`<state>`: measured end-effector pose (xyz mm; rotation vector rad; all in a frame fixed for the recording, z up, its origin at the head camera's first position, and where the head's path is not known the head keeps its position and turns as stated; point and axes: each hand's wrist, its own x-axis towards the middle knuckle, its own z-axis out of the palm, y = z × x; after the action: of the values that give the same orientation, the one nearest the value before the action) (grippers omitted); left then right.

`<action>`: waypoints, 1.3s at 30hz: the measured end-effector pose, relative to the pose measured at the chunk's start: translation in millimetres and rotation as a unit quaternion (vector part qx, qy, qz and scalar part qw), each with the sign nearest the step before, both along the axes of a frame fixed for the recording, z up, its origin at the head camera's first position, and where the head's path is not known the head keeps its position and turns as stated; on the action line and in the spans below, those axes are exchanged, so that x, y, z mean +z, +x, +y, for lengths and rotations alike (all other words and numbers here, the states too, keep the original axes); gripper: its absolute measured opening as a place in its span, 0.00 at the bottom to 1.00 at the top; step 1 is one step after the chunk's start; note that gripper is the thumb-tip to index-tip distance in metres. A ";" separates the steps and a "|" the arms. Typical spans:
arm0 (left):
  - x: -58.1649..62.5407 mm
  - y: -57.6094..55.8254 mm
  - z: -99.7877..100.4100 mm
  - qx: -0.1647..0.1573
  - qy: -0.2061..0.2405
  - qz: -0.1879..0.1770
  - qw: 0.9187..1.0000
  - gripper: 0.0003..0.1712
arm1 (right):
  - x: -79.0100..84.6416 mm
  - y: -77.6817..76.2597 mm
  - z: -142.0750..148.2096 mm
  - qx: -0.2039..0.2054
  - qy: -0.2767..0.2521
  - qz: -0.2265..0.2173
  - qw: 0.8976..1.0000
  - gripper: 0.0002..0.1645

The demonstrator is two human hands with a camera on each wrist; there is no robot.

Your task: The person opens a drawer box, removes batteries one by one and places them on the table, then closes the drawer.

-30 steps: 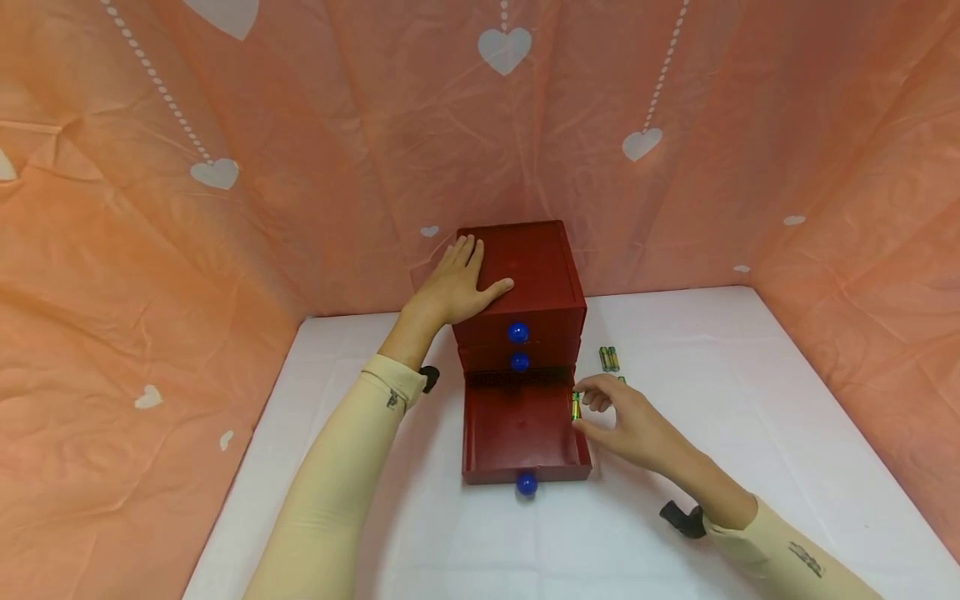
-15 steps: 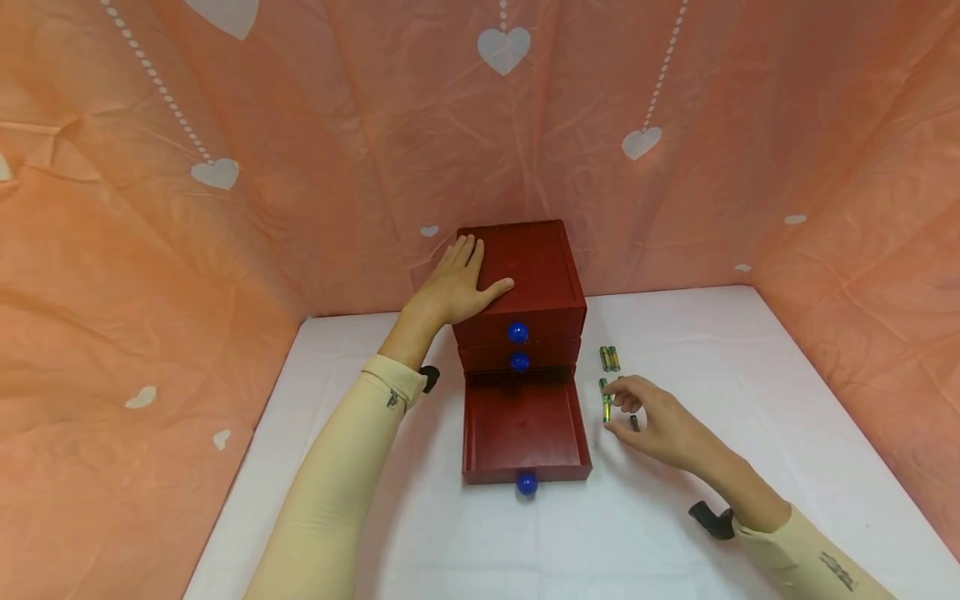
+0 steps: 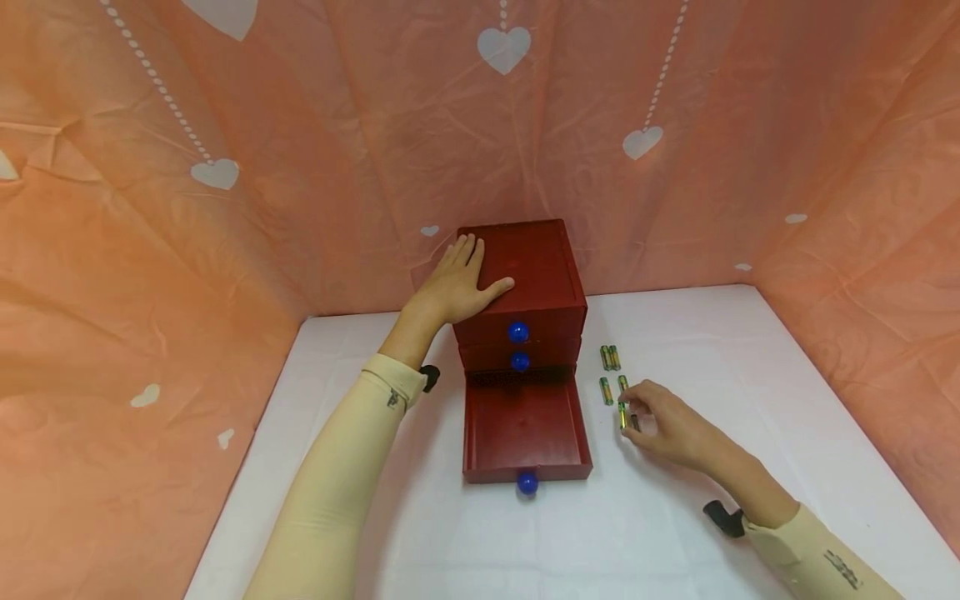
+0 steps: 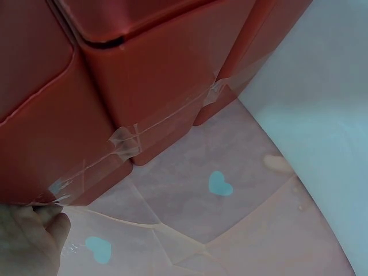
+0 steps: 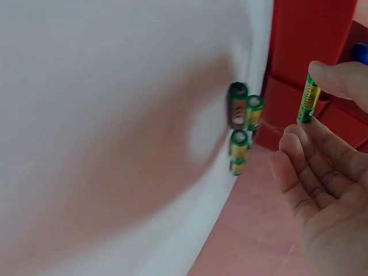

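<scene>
My left hand (image 3: 453, 287) lies flat with spread fingers on top of a dark red drawer cabinet (image 3: 534, 267). In the left wrist view, part of that hand (image 4: 29, 238) shows at the cabinet's edge. The bottom drawer (image 3: 525, 473) is pulled out and its floor is bare. Right of the drawer, my right hand (image 3: 671, 425) pinches a small green and yellow battery (image 5: 309, 102) end to end between thumb and index finger, above the table. Several more batteries (image 3: 606, 391) lie close by, one of them (image 3: 635, 422) partly behind the fingers.
Two batteries (image 3: 610, 357) lie side by side farther back on the white tabletop (image 3: 390, 533). Blue round knobs (image 3: 527, 483) stick out from the drawer fronts. Orange cloth (image 3: 360, 167) with white hearts hangs behind and at both sides.
My right hand has moved right with the battery, from the open drawer's right edge to over the loose batteries. The left hand and the drawer have stayed put.
</scene>
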<state>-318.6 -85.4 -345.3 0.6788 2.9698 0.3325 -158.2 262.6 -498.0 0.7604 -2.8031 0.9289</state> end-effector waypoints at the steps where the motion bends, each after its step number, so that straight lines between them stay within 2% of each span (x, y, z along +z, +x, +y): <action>1: 0.1 0.1 0.1 0.000 0.001 0.000 1.000 0.57 | -1.1 -0.4 1.1 0.000 0.006 -0.001 1.000 0.24; 11: 0.9 0.0 0.4 0.001 0.004 -0.002 1.000 0.58 | -10.2 -2.2 5.1 -0.016 0.049 -0.018 0.998 0.25; 19: 0.7 -0.5 0.3 0.002 -0.002 -0.002 1.000 0.58 | -15.2 -5.4 6.9 -0.008 0.059 -0.021 0.998 0.25; 39: -1.0 -0.3 -0.3 0.002 0.001 0.000 1.000 0.58 | -13.1 -4.5 3.4 -0.010 0.095 -0.065 0.993 0.23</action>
<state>-319.0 -85.6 -346.3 0.6726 2.9713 0.3357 -162.7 266.0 -511.1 0.7148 -3.0404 0.7419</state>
